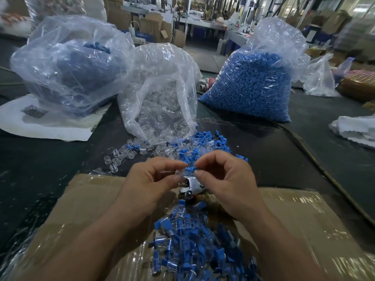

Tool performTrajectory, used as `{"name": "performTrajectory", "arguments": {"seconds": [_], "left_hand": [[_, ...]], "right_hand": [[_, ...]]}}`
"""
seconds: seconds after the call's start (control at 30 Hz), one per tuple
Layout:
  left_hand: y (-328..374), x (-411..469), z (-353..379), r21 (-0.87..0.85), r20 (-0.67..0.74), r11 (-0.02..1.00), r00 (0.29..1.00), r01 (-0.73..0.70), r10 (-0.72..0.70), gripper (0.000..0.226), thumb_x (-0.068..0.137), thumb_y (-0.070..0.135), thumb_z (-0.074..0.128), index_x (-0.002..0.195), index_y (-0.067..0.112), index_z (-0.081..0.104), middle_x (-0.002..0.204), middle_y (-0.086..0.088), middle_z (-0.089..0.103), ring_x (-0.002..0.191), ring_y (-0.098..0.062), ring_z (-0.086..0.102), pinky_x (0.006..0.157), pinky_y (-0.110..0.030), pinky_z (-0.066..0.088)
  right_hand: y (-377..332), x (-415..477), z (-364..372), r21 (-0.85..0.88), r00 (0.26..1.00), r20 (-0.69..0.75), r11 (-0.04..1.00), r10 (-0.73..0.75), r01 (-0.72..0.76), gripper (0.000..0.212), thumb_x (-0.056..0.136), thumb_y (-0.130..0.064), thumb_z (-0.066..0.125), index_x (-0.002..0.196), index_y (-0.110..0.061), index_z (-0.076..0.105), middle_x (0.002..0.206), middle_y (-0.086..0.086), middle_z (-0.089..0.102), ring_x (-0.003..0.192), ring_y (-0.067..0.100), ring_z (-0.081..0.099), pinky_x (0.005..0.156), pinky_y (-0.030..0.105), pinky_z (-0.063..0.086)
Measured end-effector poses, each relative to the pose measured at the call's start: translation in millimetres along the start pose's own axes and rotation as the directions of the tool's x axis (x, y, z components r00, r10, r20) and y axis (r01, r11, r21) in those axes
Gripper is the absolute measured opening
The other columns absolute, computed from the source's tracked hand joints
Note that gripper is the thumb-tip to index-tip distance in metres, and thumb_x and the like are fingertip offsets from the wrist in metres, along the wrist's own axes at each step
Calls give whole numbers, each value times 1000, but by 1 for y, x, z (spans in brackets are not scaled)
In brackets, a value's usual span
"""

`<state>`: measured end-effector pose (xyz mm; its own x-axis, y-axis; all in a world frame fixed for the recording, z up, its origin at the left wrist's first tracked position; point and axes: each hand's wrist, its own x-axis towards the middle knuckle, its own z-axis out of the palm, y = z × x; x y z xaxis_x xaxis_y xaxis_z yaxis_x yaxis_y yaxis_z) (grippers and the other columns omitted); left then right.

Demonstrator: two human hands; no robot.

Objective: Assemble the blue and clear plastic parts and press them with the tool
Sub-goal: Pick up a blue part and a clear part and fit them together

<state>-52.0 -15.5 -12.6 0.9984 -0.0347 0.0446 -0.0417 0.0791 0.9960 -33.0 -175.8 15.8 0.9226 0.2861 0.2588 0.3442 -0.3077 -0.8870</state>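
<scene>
Two small parts meet between the fingertips at the middle of the scene: a blue plastic part (190, 169) pinched by the right hand (225, 179), and what looks like a clear plastic part (180, 173) pinched by the left hand (150, 179), the two touching or nearly so. Both hands are closed narrowly, thumb against forefinger, each on its own piece; whether the blue part is already seated in the clear one cannot be told. Just below the fingers lies a metal tool (192, 186), partly hidden, not held by either hand, so the pressing of this pair seems not yet done. Nearer, on the taped cardboard (87, 199), sits a heap of joined blue-and-clear pieces (188, 244), which suggests many are finished. Much appears left: just beyond the hands lie loose clear and blue parts (162, 148) on the dark table (284, 159), spilling from an open bag of clear parts (160, 94). Farther right stands a full bag of blue parts (253, 82), and far left another bag (69, 61) holding blue pieces.
</scene>
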Motion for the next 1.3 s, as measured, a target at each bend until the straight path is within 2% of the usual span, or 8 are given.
{"name": "performTrajectory", "arguments": {"seconds": [0.23, 0.37, 0.63, 0.77, 0.83, 0.93, 1.07, 1.3], "left_hand": [[-5, 1, -1, -57, 29, 998, 1000, 4, -2, 16, 66, 17, 65, 80, 22, 70, 77, -6, 71, 67, -13, 67, 58, -20, 50], [-3, 2, -2, -74, 20, 997, 1000, 14, -13, 18, 66, 13, 64, 79, 21, 72, 75, -8, 71, 66, -14, 67, 57, -20, 51], [2, 2, -1, -162, 50, 986, 999, 26, -18, 21, 64, 10, 64, 78, 22, 75, 73, -7, 71, 65, -14, 67, 59, -17, 52], [1, 3, -4, -222, 57, 974, 998, 49, -37, 19, 64, 7, 65, 73, 22, 71, 73, -6, 70, 62, -19, 67, 57, -22, 54], [0, 3, -3, -212, 53, 976, 998, 41, -30, 16, 64, 8, 66, 72, 21, 71, 72, -7, 69, 60, -19, 66, 56, -24, 54], [-2, 4, -2, -178, 12, 984, 1000, 14, -12, 15, 66, 6, 64, 72, 17, 73, 70, -10, 69, 59, -18, 65, 57, -21, 52], [1, 3, -3, -221, 49, 975, 998, 36, -25, 18, 60, 14, 68, 76, 15, 74, 72, -12, 70, 62, -18, 67, 57, -21, 53], [4, 0, 1, -20, 25, 1000, 999, 21, -20, 17, 59, 18, 68, 74, 24, 74, 68, -8, 70, 59, -16, 67, 56, -25, 55]], "right_hand": [[3, -1, 3, -56, 999, 37, 998, -1, 3, 31, 77, -1, 69, 73, -30, 58, 73, -20, 63, 64, -1, 58, 60, 11, 47], [1, -1, 1, 41, 998, 60, 999, 18, -21, 27, 72, -3, 74, 73, -27, 60, 67, -17, 63, 61, -1, 58, 60, 12, 48], [1, -1, 0, 60, 995, 92, 998, 26, -32, 25, 67, -14, 77, 82, -30, 65, 82, -6, 64, 75, 7, 63, 70, 26, 55], [2, -1, 2, 246, 983, 177, 966, 40, -84, 28, 62, -18, 71, 90, -19, 70, 90, 6, 71, 81, 14, 68, 72, 22, 54], [2, -3, 4, 234, 985, 171, 969, 35, -75, 26, 62, -16, 71, 88, -19, 71, 86, 12, 71, 79, 17, 67, 73, 23, 55], [3, -2, 5, 215, 988, 149, 974, 33, -65, 24, 69, -4, 72, 87, -19, 71, 78, -3, 72, 74, 7, 67, 69, 17, 52], [4, -1, 3, 235, 990, 129, 969, 48, -77, 24, 62, -20, 72, 86, -19, 70, 78, -2, 72, 73, 9, 68, 67, 17, 52], [11, 0, 4, 135, 989, 143, 990, 29, -48, 23, 70, -4, 75, 78, -21, 62, 74, -5, 69, 69, 9, 67, 63, 18, 52]]}}
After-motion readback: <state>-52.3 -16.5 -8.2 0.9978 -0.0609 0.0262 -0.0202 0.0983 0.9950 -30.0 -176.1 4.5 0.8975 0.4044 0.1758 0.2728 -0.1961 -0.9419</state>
